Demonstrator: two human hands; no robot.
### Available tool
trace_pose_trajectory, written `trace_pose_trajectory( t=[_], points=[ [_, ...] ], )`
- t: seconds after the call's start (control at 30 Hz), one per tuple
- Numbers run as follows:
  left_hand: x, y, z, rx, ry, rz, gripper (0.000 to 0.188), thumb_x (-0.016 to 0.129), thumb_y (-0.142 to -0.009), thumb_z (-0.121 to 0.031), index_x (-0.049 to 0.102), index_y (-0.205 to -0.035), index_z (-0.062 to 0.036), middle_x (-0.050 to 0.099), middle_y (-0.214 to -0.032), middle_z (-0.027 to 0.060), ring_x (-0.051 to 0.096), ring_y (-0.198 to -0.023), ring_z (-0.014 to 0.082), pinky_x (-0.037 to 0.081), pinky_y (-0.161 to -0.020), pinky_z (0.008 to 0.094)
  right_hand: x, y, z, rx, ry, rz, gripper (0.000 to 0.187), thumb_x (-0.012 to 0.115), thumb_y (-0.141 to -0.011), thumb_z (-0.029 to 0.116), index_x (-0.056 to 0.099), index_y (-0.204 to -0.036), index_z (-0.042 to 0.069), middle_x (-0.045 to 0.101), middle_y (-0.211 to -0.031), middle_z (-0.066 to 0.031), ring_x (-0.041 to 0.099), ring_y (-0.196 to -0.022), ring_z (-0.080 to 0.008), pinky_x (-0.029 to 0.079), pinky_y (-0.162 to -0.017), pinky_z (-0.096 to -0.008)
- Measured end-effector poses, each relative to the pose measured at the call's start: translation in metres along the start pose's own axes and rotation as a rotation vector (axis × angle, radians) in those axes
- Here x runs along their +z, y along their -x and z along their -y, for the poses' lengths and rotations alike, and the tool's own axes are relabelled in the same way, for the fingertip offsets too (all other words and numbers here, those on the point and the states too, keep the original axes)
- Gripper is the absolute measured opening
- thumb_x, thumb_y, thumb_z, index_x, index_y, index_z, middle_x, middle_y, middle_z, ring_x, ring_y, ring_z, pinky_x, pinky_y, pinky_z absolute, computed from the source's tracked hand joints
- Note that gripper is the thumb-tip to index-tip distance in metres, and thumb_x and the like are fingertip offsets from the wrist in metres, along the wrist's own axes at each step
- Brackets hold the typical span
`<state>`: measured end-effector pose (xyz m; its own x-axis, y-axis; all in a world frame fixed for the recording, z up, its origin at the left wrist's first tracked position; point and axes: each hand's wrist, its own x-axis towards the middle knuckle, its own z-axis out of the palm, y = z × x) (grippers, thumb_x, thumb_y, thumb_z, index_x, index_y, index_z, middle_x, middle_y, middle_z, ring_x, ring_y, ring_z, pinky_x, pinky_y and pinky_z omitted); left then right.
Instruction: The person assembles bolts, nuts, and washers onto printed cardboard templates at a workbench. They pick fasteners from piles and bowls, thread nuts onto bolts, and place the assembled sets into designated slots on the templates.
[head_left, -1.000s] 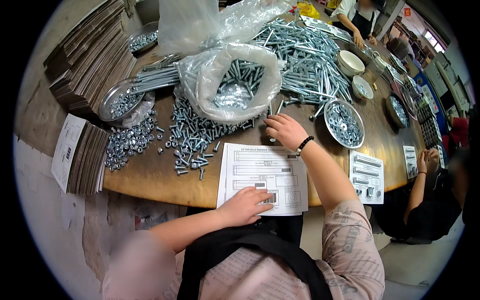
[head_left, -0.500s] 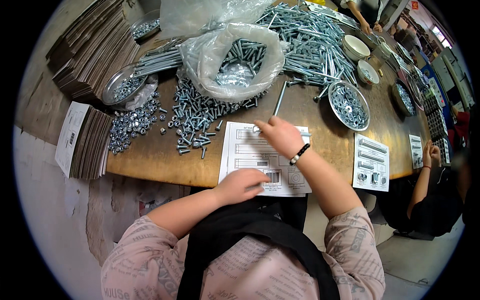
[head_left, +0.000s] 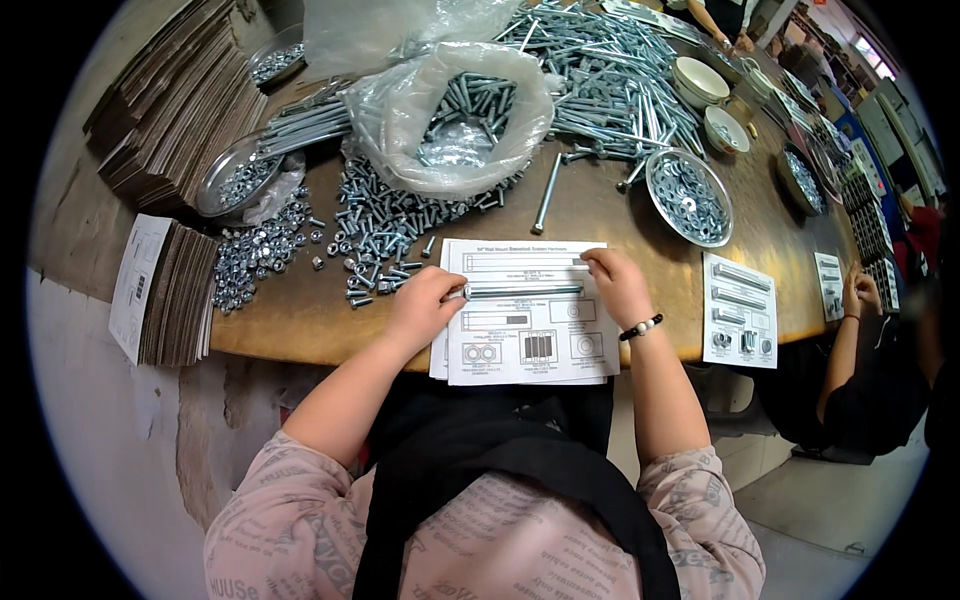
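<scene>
On the table's near edge lies a stack of white printed sheets (head_left: 590, 372) with outline drawings of hardware. One long steel bolt (head_left: 525, 291) rests across the top sheet. My left hand (head_left: 428, 303) is over the sheet's left edge, its fingers closed at the bolt's left end. My right hand (head_left: 618, 288) lies at the sheet's upper right edge. Its fingers are bent and pressed together there; what is between them is hidden. Just beyond the sheets a second long bolt (head_left: 547, 195) lies alone on the wooden table (head_left: 610, 205).
A plastic bag of bolts (head_left: 530, 130) stands beyond small bolts (head_left: 390, 215) and nuts (head_left: 245, 265). Long bolts (head_left: 600, 70) are heaped behind. A metal bowl of washers (head_left: 690, 200) sits right. Cardboard stacks (head_left: 180, 290) rise left. A co-worker's hands (head_left: 860, 292) are far right.
My right hand has moved right to the sheet's upper right edge. My left hand has moved up to the sheet's left side. The bolt on the sheet now shows plainly.
</scene>
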<state>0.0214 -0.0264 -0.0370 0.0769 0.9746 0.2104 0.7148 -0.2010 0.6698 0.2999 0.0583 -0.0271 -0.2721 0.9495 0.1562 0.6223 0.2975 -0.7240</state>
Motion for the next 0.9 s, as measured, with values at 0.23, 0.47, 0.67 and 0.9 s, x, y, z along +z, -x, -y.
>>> trace_pose_trajectory(
  t=[0.23,0.47,0.67,0.9],
  points=[
    [-0.002,-0.001,0.004,-0.027,0.008,-0.001,0.019,0.066,-0.071,-0.01,0.064,-0.089,-0.0043,0.059,-0.081,0.0088,0.058,-0.074,0.025,0.047,-0.066,0.0334,0.006,0.021,-0.001,-0.013,0.138,0.018,0.008,0.06,-0.075,0.013,0.065,-0.08,0.009,0.059,-0.081,-0.0095,0.056,-0.079,-0.0287,0.045,-0.068,-0.0359],
    [-0.003,-0.002,0.001,-0.037,0.029,0.032,0.017,0.063,-0.076,-0.013,0.063,-0.09,-0.0049,0.059,-0.085,0.0099,0.057,-0.083,0.0265,0.046,-0.073,0.0343,0.003,0.025,-0.004,0.046,0.016,0.02,0.009,0.062,-0.074,0.006,0.064,-0.083,0.004,0.058,-0.079,-0.0116,0.057,-0.073,-0.0257,0.045,-0.065,-0.0321],
    [-0.044,-0.007,0.023,-0.05,0.012,-0.181,0.018,0.06,-0.078,-0.012,0.062,-0.093,-0.0038,0.059,-0.088,0.0094,0.057,-0.081,0.0235,0.046,-0.073,0.0318,-0.002,0.047,-0.022,0.113,-0.069,-0.167,0.014,0.056,-0.079,0.005,0.062,-0.092,0.002,0.061,-0.086,-0.0096,0.058,-0.079,-0.0208,0.045,-0.072,-0.0292],
    [-0.141,-0.057,0.121,-0.086,-0.43,-0.475,0.026,0.064,-0.073,-0.014,0.059,-0.098,-0.0073,0.059,-0.093,0.0099,0.056,-0.087,0.0275,0.045,-0.076,0.0371,-0.002,0.074,-0.055,0.25,-0.282,-0.291,0.015,0.054,-0.084,0.008,0.061,-0.095,0.0,0.062,-0.089,-0.0068,0.056,-0.083,-0.0157,0.044,-0.073,-0.027]
  ],
)
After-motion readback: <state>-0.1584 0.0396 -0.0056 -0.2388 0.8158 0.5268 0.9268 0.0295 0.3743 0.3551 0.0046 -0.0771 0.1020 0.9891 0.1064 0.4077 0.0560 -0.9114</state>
